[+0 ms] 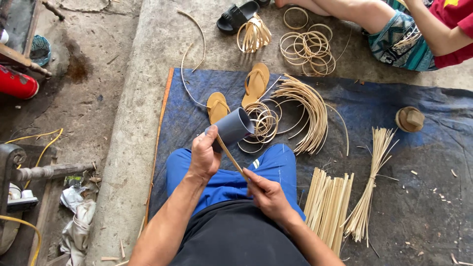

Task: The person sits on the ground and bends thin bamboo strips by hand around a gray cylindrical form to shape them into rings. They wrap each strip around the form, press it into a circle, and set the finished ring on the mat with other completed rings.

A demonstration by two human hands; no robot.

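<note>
My left hand [204, 155] grips a short grey plastic pipe section [232, 127], its open end pointing up and right. A thin bamboo strip [231, 157] runs from the pipe down to my right hand [266, 192], which pinches its lower end over my blue shorts. Just beyond the pipe lie several finished bamboo rings [263, 122] on the blue tarp [374, 108].
Curved bamboo strips [308, 111] fan out right of the rings. Straight strip bundles [327, 204] and thin sticks [369, 192] lie at my right. Yellow sandals [256, 81], more rings [308, 49], and another seated person [414, 29] are farther off. A round wooden block [409, 119] sits on the tarp.
</note>
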